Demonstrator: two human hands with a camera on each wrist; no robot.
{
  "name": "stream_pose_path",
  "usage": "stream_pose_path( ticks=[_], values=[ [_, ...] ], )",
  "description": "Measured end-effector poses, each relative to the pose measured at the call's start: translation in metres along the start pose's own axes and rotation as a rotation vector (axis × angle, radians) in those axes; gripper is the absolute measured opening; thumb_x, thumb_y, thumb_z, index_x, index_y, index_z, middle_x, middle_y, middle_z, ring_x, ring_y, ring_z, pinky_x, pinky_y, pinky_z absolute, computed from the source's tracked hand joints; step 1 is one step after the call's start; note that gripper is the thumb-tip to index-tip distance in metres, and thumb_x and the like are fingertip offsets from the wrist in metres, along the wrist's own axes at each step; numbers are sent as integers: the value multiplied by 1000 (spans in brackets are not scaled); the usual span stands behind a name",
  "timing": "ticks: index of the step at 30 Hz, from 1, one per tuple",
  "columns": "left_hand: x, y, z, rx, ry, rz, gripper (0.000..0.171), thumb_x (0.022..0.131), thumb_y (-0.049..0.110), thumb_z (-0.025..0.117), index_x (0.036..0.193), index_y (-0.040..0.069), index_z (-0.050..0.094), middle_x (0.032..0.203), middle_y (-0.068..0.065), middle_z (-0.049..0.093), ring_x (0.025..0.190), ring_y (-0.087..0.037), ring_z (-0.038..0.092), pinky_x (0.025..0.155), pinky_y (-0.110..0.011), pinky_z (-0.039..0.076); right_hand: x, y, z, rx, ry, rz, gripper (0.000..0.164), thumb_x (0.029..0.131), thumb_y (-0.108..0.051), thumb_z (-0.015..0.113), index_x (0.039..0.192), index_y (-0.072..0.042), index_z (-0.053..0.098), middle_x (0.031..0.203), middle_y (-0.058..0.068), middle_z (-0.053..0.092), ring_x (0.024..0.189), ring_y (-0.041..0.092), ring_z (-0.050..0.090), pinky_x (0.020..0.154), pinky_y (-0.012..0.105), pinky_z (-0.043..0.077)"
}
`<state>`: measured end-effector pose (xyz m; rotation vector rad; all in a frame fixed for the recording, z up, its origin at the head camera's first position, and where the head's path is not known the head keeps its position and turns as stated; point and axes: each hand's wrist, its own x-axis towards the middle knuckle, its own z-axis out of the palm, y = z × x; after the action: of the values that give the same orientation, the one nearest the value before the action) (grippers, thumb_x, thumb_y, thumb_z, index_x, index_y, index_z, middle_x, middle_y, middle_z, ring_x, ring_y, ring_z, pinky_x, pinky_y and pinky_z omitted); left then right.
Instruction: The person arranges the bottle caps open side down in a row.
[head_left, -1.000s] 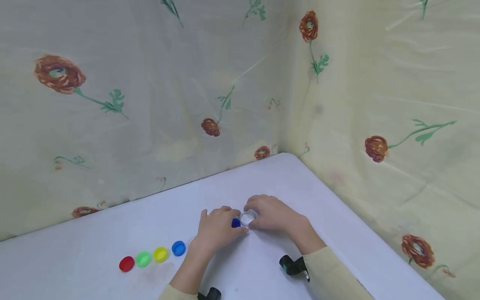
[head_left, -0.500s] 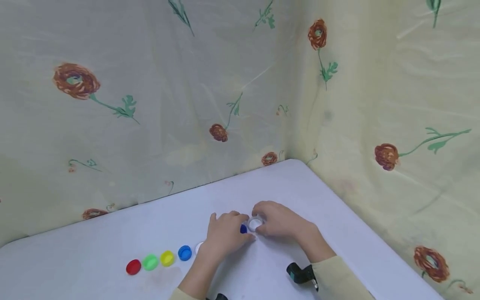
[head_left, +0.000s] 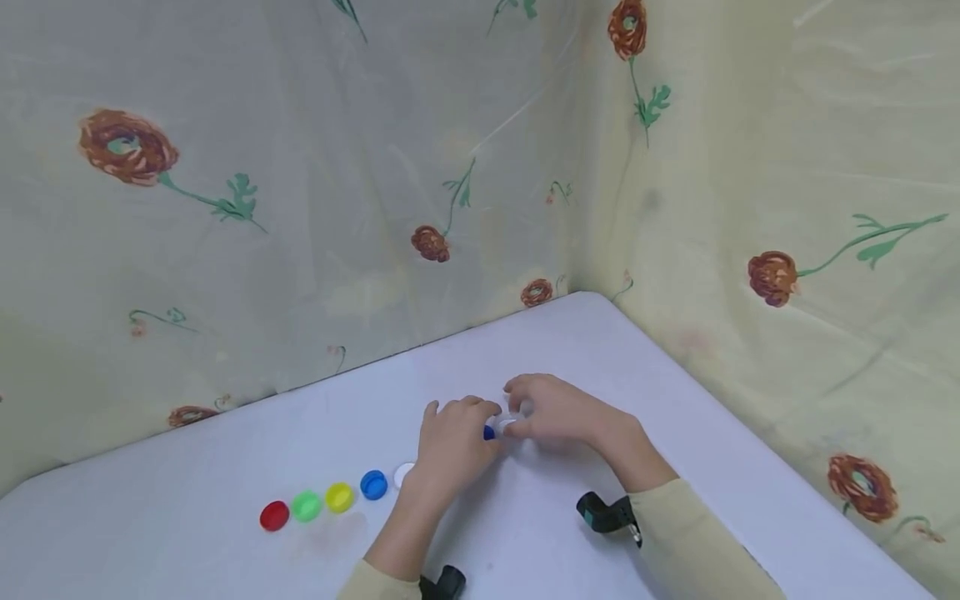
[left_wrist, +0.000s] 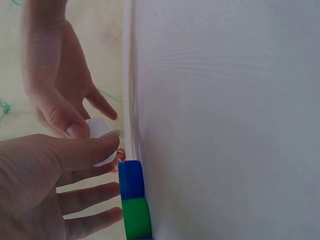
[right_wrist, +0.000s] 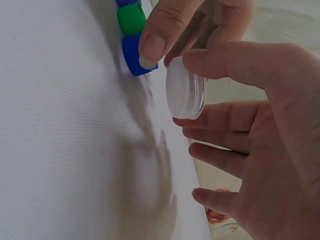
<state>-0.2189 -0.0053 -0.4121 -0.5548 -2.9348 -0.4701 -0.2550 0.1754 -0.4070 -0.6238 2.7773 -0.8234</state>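
Note:
A clear plastic cap (right_wrist: 183, 90), whitish across its face, is held on edge by my right hand (head_left: 558, 408), its thumb (right_wrist: 225, 62) and fingers on opposite sides. To the left, the straight fingers of my left hand (head_left: 459, 442) lie around a dark blue cap (head_left: 489, 432). In the right wrist view my left thumb (right_wrist: 152, 52) overlaps that cap; whether it presses it is unclear. A green cap (left_wrist: 136, 219) adjoins the blue one in the left wrist view. My left hand hides the green cap in the head view.
Left of my arm runs a row of caps on the white table (head_left: 187, 517): red (head_left: 274, 516), light green (head_left: 307, 506), yellow (head_left: 340, 497), blue (head_left: 373, 485) and white (head_left: 402, 475), partly covered by my wrist. A flowered curtain (head_left: 300, 208) borders the table.
The clear cap has gone from showing its round face upward to standing tilted in my right fingers. My left hand keeps its place by the dark blue cap. The head view has shifted slightly.

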Motion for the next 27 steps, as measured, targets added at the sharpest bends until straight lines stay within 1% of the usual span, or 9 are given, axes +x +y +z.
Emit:
stream_pose_path(
  ticks=[2, 6, 12, 16, 20, 22, 27],
  values=[
    [1, 1, -1, 3, 8, -6, 34, 86, 28, 77, 118, 19, 73, 122, -5, 72, 118, -30, 65, 109, -69, 33, 1, 1, -2, -2, -8, -4, 20, 85, -35, 72, 84, -15, 68, 144, 8, 57, 140, 31, 46, 114, 48, 39],
    [2, 2, -3, 6, 17, -12, 31, 86, 30, 77, 115, 19, 74, 120, -4, 73, 116, -29, 66, 110, -68, 34, 3, 1, -3, 26, -19, -2, 19, 84, -35, 72, 81, -16, 69, 148, 9, 52, 141, 33, 44, 113, 50, 40],
    [2, 2, -5, 30, 47, 1, 25, 86, 30, 77, 109, 20, 77, 115, -3, 75, 111, -27, 68, 108, -66, 37, 3, 1, -2, 59, -3, -15, 22, 84, -37, 72, 78, -16, 70, 150, 10, 50, 143, 35, 42, 114, 51, 38],
    [1, 1, -6, 60, 66, 11, 19, 86, 31, 77, 102, 20, 79, 107, -3, 76, 105, -26, 70, 107, -65, 38, 2, 0, -3, 76, 4, -23, 22, 88, -36, 69, 85, -14, 75, 146, 9, 54, 141, 33, 45, 114, 50, 38],
    [2, 3, -5, 59, 56, 32, 18, 88, 33, 75, 98, 19, 80, 98, -3, 76, 98, -26, 70, 106, -66, 38, -1, 0, -6, 91, 29, -4, 19, 90, -30, 69, 92, -13, 78, 138, 7, 61, 137, 31, 49, 113, 49, 39],
    [2, 3, -4, 57, 55, 35, 18, 88, 33, 74, 98, 19, 79, 96, -3, 76, 96, -26, 70, 106, -66, 39, -3, 1, -6, 74, 35, -13, 18, 91, -30, 69, 90, -14, 77, 136, 8, 62, 136, 30, 51, 113, 48, 40],
    [1, 1, -3, 70, 77, 18, 17, 88, 33, 74, 98, 19, 79, 95, -3, 75, 94, -26, 70, 104, -65, 40, -2, -1, -8, -2, 47, -82, 18, 91, -29, 69, 92, -13, 75, 132, 11, 65, 132, 31, 54, 112, 48, 40]
  ],
)
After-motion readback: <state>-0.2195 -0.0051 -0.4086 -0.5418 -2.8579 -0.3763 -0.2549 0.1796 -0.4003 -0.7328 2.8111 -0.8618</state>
